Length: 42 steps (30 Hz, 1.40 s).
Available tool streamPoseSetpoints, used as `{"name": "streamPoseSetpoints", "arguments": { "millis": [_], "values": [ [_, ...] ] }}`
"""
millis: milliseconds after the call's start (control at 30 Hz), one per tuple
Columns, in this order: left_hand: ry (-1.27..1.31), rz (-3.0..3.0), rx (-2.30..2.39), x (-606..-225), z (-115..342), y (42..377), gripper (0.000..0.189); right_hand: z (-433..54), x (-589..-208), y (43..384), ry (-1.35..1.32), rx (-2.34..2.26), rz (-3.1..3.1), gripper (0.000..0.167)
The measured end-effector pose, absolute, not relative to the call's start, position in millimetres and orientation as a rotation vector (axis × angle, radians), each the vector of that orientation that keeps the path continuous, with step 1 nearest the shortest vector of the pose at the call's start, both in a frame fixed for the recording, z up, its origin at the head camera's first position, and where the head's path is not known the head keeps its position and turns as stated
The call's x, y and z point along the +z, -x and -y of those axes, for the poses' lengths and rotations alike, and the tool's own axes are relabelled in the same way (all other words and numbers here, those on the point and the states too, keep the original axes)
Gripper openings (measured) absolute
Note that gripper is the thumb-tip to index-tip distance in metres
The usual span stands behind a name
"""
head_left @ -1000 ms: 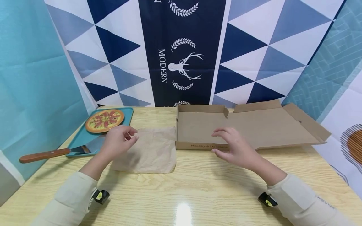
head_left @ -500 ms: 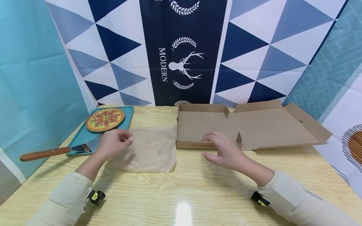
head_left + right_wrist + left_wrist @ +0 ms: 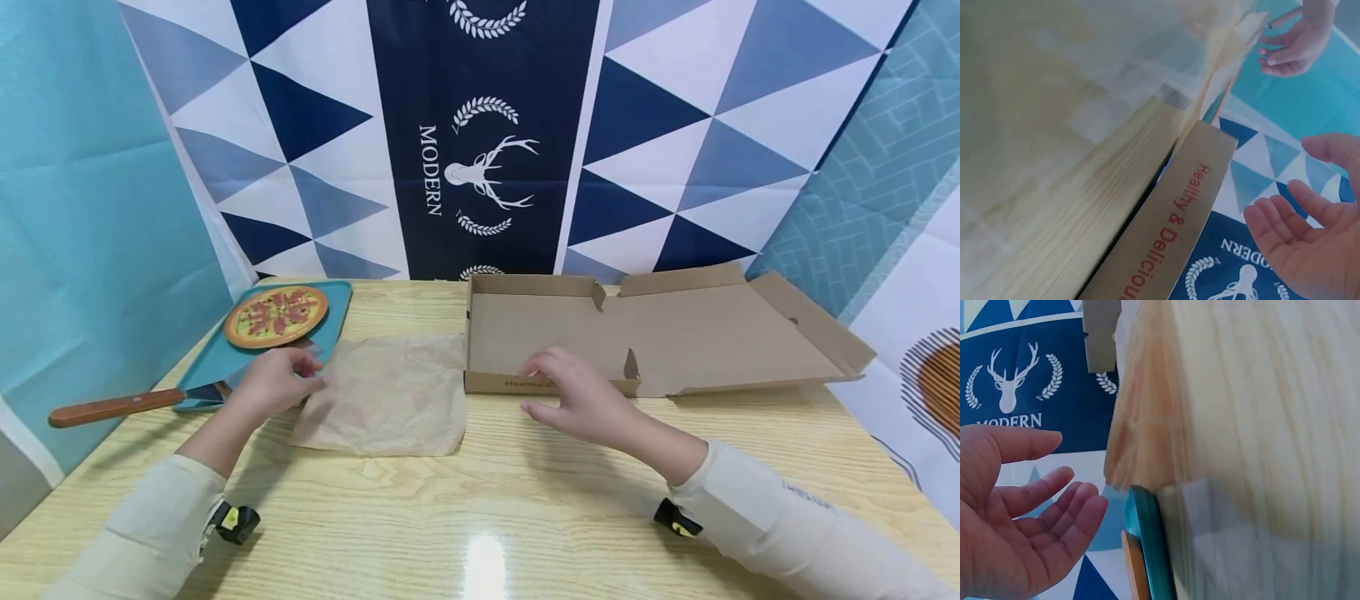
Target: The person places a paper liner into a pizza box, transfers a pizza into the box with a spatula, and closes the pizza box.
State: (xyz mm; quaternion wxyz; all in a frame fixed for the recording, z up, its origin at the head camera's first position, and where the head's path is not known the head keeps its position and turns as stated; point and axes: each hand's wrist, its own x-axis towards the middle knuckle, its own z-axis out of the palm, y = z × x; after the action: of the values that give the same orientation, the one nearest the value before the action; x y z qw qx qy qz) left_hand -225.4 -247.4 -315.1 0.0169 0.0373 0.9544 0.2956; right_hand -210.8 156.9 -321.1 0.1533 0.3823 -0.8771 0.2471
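The turner (image 3: 120, 407) has a reddish-brown wooden handle and a flat blade, partly hidden by the left hand (image 3: 277, 383). Above it a round pizza (image 3: 276, 317) with an orange rim and red and yellow topping rests toward the far end of a turquoise tray (image 3: 330, 312). The left hand's fingers are loosely bent, with the thumb apart. Next comes tan paper (image 3: 390, 392), thin, creased and squarish. The plain brown cardboard box (image 3: 540, 329) has its lid folded flat, its front wall lettered "Healthy & Delicious" in red. The right hand (image 3: 573, 392) is near that wall, thumb and fingers spread apart.

A turquoise cloth (image 3: 97, 183) hangs at left; a pale wood-grain table (image 3: 450, 517) carries everything before a blue-and-white triangle backdrop (image 3: 300, 108) with a navy deer panel.

The turner lies along the tray's near edge, its handle pointing left past the table's left edge. The tray sits at the table's far left corner, its long axis running near to far. The paper lies between tray and box. The box's long axis runs left to right, the lid reaching toward the table's right edge.
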Motion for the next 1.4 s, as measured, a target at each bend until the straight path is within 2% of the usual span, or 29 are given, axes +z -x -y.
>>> {"name": "streamPoseSetpoints", "arguments": {
  "millis": [133, 333, 500, 700, 800, 967, 1400],
  "values": [
    [-0.071, -2.927, 0.842, -315, 253, 223, 0.022, -152, -320, 211, -1.051, 0.755, 2.572, 0.031],
    [-0.083, -2.869, 0.620, -316, 262, 221, 0.042, -146, -318, 212, -0.895, 1.147, 2.770, 0.028],
    [-0.057, -2.758, 0.746, -326, 266, 220, 0.044, -141, -322, 215, -0.724, 1.527, 2.850, 0.030],
    [0.084, -2.665, 0.997, -340, 266, 222, 0.044, -134, -330, 216, -0.644, 1.809, 2.845, 0.030],
    [0.136, -2.646, 1.095, -344, 266, 223, 0.038, -130, -333, 216, -0.597, 1.912, 2.850, 0.030],
    [0.215, -2.550, 1.346, -346, 264, 223, 0.018, -125, -336, 216, -0.525, 1.990, 2.872, 0.029],
    [0.236, -2.498, 1.559, -334, 272, 219, 0.012, -115, -339, 216, -0.526, 2.062, 2.863, 0.027]
  ]
}}
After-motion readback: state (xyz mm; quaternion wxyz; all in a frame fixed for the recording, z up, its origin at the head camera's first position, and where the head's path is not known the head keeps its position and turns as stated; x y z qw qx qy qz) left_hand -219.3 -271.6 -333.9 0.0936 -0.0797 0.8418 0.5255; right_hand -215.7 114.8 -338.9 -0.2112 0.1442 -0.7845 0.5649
